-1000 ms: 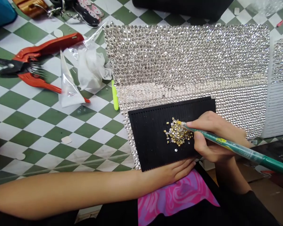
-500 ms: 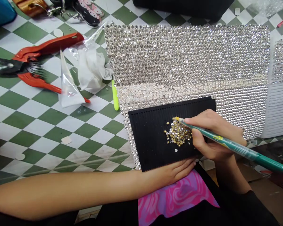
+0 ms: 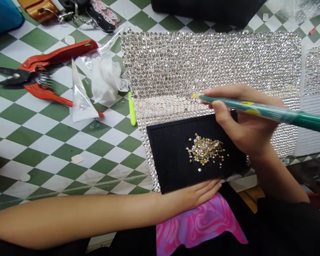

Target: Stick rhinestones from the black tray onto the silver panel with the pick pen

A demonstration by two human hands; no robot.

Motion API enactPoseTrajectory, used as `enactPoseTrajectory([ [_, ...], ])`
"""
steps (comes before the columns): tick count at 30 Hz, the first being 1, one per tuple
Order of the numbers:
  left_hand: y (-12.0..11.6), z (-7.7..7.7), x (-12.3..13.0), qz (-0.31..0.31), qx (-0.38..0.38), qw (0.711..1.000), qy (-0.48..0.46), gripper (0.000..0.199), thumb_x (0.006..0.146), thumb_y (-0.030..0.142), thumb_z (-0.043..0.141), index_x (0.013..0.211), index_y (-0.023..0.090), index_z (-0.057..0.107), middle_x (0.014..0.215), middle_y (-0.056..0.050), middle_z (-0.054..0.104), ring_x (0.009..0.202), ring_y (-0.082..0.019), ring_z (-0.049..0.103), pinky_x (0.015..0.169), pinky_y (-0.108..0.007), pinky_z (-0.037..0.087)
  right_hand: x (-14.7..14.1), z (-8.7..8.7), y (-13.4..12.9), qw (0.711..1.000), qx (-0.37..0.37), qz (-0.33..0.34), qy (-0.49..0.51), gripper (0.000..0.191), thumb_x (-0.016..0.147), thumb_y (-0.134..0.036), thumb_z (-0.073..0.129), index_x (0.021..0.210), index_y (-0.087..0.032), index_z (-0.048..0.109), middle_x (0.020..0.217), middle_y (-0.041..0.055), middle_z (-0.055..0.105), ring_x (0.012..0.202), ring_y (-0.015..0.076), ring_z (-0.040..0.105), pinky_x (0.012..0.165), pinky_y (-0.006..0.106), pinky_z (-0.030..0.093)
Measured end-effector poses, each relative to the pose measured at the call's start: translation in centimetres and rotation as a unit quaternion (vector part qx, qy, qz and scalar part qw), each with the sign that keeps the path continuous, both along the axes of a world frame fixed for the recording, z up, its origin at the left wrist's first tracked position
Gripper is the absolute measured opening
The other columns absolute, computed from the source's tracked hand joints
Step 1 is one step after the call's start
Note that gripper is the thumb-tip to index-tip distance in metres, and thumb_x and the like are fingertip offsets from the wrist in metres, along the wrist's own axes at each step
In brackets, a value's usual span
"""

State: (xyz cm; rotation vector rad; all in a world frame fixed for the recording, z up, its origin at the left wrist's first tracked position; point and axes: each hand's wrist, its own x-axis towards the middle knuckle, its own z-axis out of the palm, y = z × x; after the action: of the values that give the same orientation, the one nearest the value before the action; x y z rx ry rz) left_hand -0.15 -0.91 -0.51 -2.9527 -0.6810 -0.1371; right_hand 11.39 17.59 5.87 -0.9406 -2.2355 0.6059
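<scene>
1. One rhinestone sheet (image 3: 213, 64), landmark: stones cover most of it, apparently the finished share; a pale band (image 3: 157, 105) across its middle reads as lacking stones, apparently the part left. Whether the bright rows nearer the wearer are complete cannot be told.
2. One black ribbed tray (image 3: 173, 153), overlapping the sheet's near edge.
3. One pair of red-handled cutters (image 3: 58, 53), left of the sheet, unheld.
4. One right hand (image 3: 248, 124), above the sheet, fingers closed in a pinch on the pen.
5. One left hand (image 3: 202, 192), at the sheet's near side, fingers extended along the tray; thumb hidden, grip untellable.
6. One green pen (image 3: 282, 113), yellow tip over the sheet's pale band; contact unclear.
7. Many loose stones (image 3: 205, 149), near side of the sheet, heaped on the tray, unplaced.
</scene>
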Motion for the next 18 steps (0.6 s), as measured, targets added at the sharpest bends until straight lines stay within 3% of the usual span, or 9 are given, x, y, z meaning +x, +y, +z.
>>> enactPoseTrajectory([
  [11, -1.3, -1.4, 0.7, 0.021, -0.025, 0.998, -0.054, 0.056, 0.095, 0.014, 0.032, 0.15, 0.01, 0.037, 0.157, -0.009, 0.04, 0.145, -0.014, 0.037, 0.125, -0.028, 0.025, -0.8, -1.5, 0.3, 0.999, -0.024, 0.037, -0.026, 0.013, 0.094, -0.02, 0.06, 0.102, -0.023, 0.07, 0.099, 0.0003, 0.076, 0.09, 0.0149, 0.073, 0.086, 0.031, 0.06],
  [18, -0.7, -0.9, 0.4, 0.016, -0.012, 0.999, -0.04, 0.054, 0.096, 0.018, 0.034, 0.15, 0.012, 0.039, 0.158, -0.008, 0.039, 0.145, -0.015, 0.037, 0.126, -0.03, 0.025, -0.3, -0.2, -0.4, 0.999, -0.014, 0.007, -0.038, 0.022, 0.092, -0.015, 0.06, 0.106, -0.03, 0.069, 0.099, -0.001, 0.075, 0.086, 0.0176, 0.072, 0.082, 0.035, 0.061],
])
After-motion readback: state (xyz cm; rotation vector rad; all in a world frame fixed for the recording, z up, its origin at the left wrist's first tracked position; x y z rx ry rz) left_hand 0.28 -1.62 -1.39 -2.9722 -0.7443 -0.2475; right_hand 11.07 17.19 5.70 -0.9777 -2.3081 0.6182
